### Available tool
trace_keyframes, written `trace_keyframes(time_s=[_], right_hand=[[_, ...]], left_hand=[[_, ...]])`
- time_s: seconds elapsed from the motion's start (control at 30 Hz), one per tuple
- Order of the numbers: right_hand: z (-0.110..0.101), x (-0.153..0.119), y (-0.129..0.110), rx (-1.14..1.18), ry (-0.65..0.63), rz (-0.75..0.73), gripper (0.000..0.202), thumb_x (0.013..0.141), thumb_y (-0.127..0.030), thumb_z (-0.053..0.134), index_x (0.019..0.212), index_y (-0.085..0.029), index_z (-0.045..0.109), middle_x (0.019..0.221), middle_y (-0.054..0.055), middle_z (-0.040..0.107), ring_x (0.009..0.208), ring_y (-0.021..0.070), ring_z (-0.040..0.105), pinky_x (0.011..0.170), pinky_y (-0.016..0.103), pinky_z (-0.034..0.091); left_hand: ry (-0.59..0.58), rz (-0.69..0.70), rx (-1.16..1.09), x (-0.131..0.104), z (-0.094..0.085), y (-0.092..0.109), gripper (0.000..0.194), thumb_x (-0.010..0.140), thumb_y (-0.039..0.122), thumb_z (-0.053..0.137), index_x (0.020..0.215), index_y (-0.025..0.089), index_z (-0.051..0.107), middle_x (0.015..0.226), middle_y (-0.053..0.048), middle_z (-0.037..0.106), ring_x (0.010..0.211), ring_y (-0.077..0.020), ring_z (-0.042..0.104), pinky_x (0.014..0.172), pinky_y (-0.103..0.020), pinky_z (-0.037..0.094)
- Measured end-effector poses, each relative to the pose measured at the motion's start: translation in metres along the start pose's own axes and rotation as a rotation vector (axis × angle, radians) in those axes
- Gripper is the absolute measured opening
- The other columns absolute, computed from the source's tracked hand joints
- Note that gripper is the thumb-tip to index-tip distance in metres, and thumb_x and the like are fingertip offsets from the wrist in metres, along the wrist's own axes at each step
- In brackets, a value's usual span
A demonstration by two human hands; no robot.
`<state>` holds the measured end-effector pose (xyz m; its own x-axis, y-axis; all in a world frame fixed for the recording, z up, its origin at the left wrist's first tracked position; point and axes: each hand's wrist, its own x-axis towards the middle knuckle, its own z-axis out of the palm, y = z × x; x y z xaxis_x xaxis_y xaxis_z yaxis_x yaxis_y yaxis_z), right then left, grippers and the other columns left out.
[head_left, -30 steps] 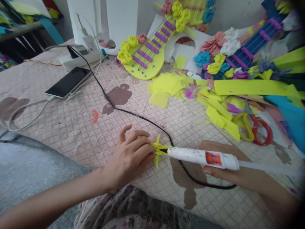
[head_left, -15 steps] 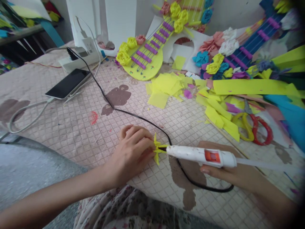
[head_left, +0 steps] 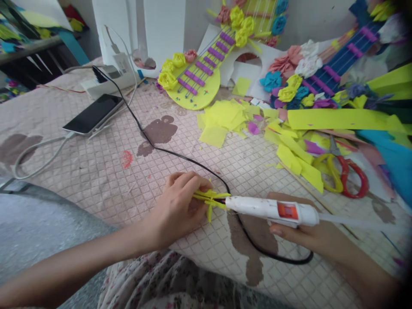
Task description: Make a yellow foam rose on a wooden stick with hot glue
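Crosswise, the gun gripped in the right hand points its tip left at the star pinched by the left hand.

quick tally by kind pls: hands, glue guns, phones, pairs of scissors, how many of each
Hands: 2, the left hand and the right hand
Glue gun: 1
Phone: 1
Pair of scissors: 1
Total: 5
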<state>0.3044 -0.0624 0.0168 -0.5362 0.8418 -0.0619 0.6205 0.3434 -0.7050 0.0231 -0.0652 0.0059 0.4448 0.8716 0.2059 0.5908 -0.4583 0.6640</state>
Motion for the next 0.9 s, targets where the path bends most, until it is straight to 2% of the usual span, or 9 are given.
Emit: trace_keyframes(time_s=[0.2,0.37,0.43,0.5,0.6,0.67,0.8,0.9], right_hand=[[0.002,-0.001,0.003,0.03,-0.01,0.035,0.019,0.077,-0.04,0.061,0.074,-0.023,0.053,0.065,-0.002,0.058,0.056,0.0156,0.056,0.051,0.026,0.045],[0.006,-0.005,0.007,-0.004,0.047,0.06,0.022,0.076,-0.044,0.06,0.07,-0.023,0.056,0.063,-0.001,0.062,0.055,0.0172,0.057,0.049,0.027,0.046],[0.007,-0.006,0.009,-0.028,0.133,0.09,0.022,0.077,-0.045,0.059,0.072,-0.023,0.062,0.067,0.001,0.066,0.06,0.0195,0.061,0.051,0.028,0.048],[0.008,-0.005,0.011,-0.041,0.272,0.136,0.023,0.078,-0.044,0.058,0.08,-0.023,0.067,0.072,0.002,0.069,0.065,0.0215,0.064,0.055,0.029,0.05],[0.009,0.0,0.013,-0.037,0.464,0.164,0.027,0.081,-0.043,0.055,0.09,-0.021,0.067,0.08,0.004,0.07,0.076,0.0238,0.064,0.063,0.032,0.051],[0.008,0.006,0.017,-0.063,0.558,0.176,0.026,0.082,-0.042,0.053,0.087,-0.02,0.065,0.076,0.003,0.068,0.075,0.0229,0.062,0.062,0.033,0.049],[0.006,0.018,0.031,-0.212,0.669,0.214,0.025,0.082,-0.043,0.053,0.075,-0.021,0.06,0.06,0.0,0.058,0.058,0.0174,0.053,0.053,0.029,0.044],[0.004,0.024,0.038,-0.292,0.673,0.207,0.027,0.084,-0.045,0.05,0.081,-0.02,0.06,0.067,0.002,0.06,0.062,0.0185,0.054,0.057,0.031,0.044]], left_hand=[[0.007,-0.006,-0.005,0.0,0.002,0.0,0.028,0.075,0.005,0.054,0.099,0.019,0.05,0.097,-0.001,0.058,0.094,-0.016,0.053,0.092,-0.037,0.032],[-0.005,-0.037,-0.021,0.002,0.0,0.001,0.025,0.075,0.007,0.055,0.097,0.019,0.05,0.097,-0.002,0.058,0.094,-0.0167,0.053,0.09,-0.036,0.034],[-0.012,-0.049,-0.027,0.002,-0.001,0.001,0.025,0.075,0.007,0.055,0.096,0.019,0.05,0.095,-0.001,0.059,0.092,-0.0165,0.053,0.089,-0.036,0.034],[-0.005,-0.052,-0.029,0.002,0.0,0.0,0.025,0.074,0.007,0.055,0.095,0.02,0.05,0.095,0.0,0.06,0.092,-0.0162,0.054,0.089,-0.035,0.034],[0.032,-0.038,-0.028,0.001,0.002,-0.003,0.027,0.073,0.006,0.056,0.096,0.02,0.05,0.095,0.001,0.061,0.092,-0.0155,0.054,0.09,-0.035,0.034],[0.042,-0.039,-0.028,0.0,0.004,-0.006,0.029,0.073,0.006,0.056,0.096,0.02,0.049,0.096,0.001,0.06,0.092,-0.0152,0.055,0.091,-0.035,0.034],[0.045,-0.032,-0.027,-0.001,0.005,-0.01,0.031,0.07,0.006,0.058,0.096,0.021,0.048,0.095,0.002,0.061,0.091,-0.016,0.055,0.089,-0.036,0.034],[0.053,-0.017,-0.026,0.0,0.003,-0.01,0.033,0.07,0.006,0.059,0.096,0.021,0.048,0.094,0.002,0.06,0.09,-0.0159,0.056,0.087,-0.036,0.036]])
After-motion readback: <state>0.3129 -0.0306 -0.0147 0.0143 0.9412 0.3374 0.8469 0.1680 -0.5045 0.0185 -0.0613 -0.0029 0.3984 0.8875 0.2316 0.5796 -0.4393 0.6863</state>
